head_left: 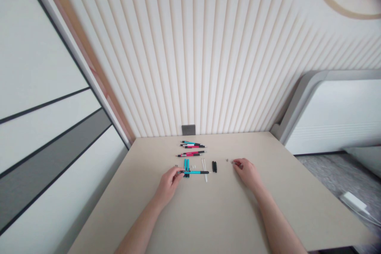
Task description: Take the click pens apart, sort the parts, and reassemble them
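On beige table [208, 216], pen parts [185, 163] beside left hand [169, 184].

No lettering, numbers or signs can be read anywhere in view. The barrel of the teal pen [195, 172] at the left hand [169, 184] and the pink pen [190, 153] beyond it are too small and soft to show print, as is the tiny grey part [227, 160] beyond the right hand [245, 172].
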The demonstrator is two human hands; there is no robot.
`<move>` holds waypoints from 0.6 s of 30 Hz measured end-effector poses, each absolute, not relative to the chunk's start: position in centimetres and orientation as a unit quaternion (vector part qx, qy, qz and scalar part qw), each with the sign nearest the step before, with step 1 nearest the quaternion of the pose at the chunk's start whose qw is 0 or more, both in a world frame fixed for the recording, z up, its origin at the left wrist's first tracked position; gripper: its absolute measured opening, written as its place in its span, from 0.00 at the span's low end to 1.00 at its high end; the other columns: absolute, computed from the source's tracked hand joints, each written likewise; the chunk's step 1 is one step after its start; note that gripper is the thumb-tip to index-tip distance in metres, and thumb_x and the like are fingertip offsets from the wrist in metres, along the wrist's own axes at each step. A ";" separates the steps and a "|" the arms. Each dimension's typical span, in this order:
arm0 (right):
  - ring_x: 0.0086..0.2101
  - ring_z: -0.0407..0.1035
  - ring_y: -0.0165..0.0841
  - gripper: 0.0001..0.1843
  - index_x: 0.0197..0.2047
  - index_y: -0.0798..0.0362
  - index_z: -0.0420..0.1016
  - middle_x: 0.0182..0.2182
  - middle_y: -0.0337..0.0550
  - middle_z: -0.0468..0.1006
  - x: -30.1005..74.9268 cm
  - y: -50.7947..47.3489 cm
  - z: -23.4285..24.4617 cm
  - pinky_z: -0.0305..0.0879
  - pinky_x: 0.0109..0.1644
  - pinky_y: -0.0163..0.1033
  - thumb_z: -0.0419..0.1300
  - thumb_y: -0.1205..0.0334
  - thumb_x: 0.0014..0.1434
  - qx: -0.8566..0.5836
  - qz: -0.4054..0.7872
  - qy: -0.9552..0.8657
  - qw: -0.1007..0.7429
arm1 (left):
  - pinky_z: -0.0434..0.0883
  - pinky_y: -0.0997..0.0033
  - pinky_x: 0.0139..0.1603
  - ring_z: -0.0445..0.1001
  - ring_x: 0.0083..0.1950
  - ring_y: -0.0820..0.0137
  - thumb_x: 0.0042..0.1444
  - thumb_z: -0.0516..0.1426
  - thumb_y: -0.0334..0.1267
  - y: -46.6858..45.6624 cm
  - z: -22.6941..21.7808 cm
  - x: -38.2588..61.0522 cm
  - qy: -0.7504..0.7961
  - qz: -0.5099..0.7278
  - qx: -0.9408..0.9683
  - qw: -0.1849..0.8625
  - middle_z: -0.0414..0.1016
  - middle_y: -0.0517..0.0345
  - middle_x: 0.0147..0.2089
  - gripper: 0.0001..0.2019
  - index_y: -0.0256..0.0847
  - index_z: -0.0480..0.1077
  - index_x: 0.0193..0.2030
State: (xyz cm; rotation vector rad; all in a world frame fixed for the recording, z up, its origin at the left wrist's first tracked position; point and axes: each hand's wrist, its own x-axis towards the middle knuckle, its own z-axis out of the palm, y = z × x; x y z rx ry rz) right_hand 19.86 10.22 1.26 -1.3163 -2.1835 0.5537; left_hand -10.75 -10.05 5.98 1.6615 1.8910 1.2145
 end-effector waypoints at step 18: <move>0.31 0.72 0.34 0.17 0.47 0.51 0.77 0.37 0.44 0.80 18.2 11.5 0.2 0.66 0.41 0.41 0.55 0.62 0.56 -0.477 0.233 -0.798 0.286 | 0.66 0.72 0.35 0.70 0.32 0.68 0.63 0.52 0.45 -10.0 5.8 -10.7 0.670 0.423 0.585 0.172 0.74 0.57 0.33 0.13 0.41 0.74 0.44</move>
